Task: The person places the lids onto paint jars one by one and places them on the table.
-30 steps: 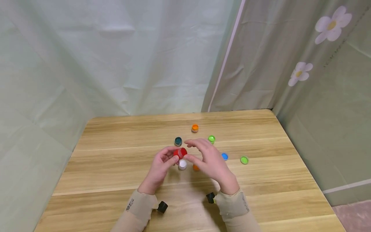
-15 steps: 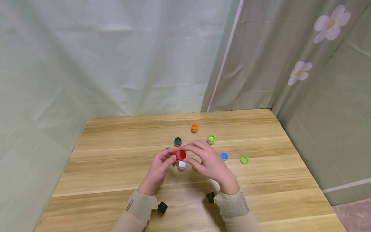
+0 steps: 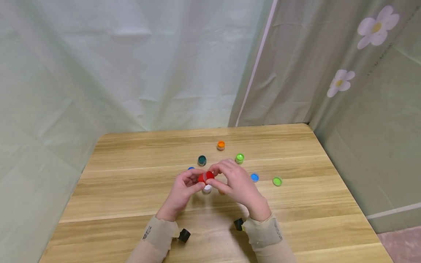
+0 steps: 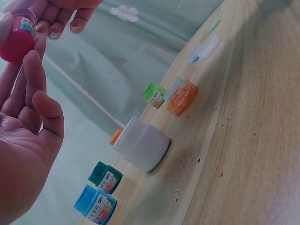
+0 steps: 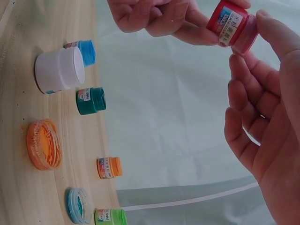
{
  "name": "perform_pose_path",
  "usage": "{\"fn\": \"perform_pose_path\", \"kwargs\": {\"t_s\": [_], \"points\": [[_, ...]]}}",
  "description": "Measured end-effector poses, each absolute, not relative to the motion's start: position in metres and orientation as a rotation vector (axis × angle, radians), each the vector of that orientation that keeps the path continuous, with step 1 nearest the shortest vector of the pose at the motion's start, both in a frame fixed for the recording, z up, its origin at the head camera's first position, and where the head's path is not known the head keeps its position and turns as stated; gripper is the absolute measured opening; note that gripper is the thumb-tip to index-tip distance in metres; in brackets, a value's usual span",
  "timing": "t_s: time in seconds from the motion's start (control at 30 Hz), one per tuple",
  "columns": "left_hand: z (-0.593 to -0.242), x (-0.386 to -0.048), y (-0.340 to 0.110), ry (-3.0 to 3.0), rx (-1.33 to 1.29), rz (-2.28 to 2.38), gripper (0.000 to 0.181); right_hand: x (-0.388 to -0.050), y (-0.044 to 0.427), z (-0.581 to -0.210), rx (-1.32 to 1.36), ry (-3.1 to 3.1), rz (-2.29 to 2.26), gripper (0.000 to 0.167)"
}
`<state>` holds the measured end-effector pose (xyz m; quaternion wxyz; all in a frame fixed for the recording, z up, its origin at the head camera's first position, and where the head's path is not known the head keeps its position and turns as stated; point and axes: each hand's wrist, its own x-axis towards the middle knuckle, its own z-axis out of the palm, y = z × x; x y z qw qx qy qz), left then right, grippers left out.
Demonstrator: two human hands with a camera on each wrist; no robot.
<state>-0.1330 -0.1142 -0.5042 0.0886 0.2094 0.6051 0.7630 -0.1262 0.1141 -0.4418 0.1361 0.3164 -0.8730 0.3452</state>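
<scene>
A small red paint jar (image 3: 204, 178) is held up above the table, tilted on its side. My left hand (image 3: 182, 190) grips its labelled body between thumb and fingers. My right hand (image 3: 239, 185) pinches the opposite end, a paler red band (image 5: 244, 35) in the right wrist view, with thumb and forefinger; the other fingers stay loosely bent. Just below the hands stands a white jar (image 5: 58, 70). An orange lid (image 5: 44, 144), inner side showing, lies close by, partly covered by my right hand in the head view.
Open-topped jars stand farther back: dark green (image 3: 202, 160), blue (image 4: 96, 205), orange (image 3: 221, 145) and light green (image 3: 239, 158). A blue lid (image 3: 254, 177) and a green lid (image 3: 277, 181) lie to the right. A curtain (image 3: 184, 73) hangs behind the wooden table (image 3: 125, 157).
My right fingers have moved in from beside the red jar onto its right end. The jar has shifted slightly, and my left hand keeps its grip.
</scene>
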Motion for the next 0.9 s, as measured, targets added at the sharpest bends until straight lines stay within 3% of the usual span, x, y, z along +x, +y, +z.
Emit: {"fn": "perform_pose_path", "kwargs": {"t_s": [0.9], "points": [[-0.5024,-0.1322,-0.1115,2.013,0.555,2.258,0.033,-0.1257,0.1083,-0.4415,0.852,-2.589,0.965,0.028]]}}
